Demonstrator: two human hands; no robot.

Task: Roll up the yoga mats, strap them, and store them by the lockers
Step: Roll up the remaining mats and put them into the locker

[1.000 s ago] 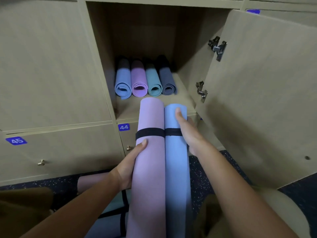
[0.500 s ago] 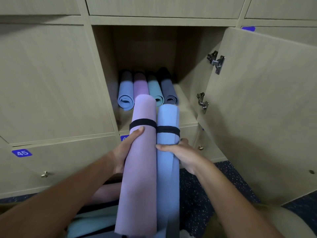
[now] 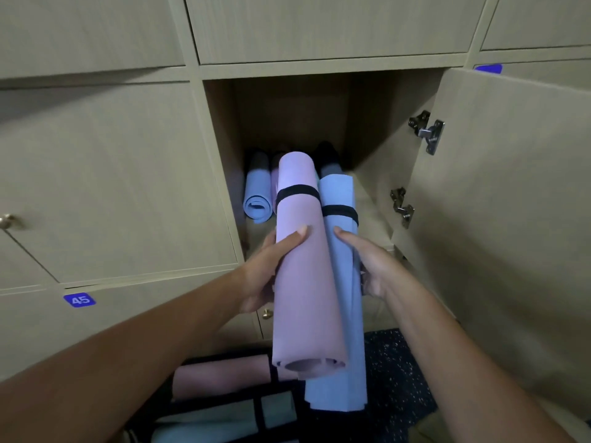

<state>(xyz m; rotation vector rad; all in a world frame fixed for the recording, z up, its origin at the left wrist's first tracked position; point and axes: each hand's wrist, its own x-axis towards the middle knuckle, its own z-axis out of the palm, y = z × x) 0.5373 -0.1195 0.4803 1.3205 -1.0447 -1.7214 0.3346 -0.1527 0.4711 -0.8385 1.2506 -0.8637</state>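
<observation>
A rolled lilac mat (image 3: 302,282) with a black strap lies side by side with a rolled blue mat (image 3: 343,302), also strapped. Both point into the open locker compartment (image 3: 287,123), their far ends over the mats stored there. My left hand (image 3: 265,270) grips the lilac roll from the left, thumb on top. My right hand (image 3: 371,266) holds the blue roll from the right, thumb across it. Inside the compartment a blue rolled mat (image 3: 257,199) shows at the left, with a pink and a dark one mostly hidden behind the held rolls.
The compartment's door (image 3: 499,219) stands open at the right, hinges exposed. Closed locker doors surround it; label 45 (image 3: 79,299) is lower left. On the dark speckled floor below lie more rolled mats, a pink one (image 3: 220,375) and a pale teal one (image 3: 220,420), with black straps.
Both held rolls have risen and moved further toward the open compartment, their near ends now lifted into view. My right hand slid from the blue roll's top down its side.
</observation>
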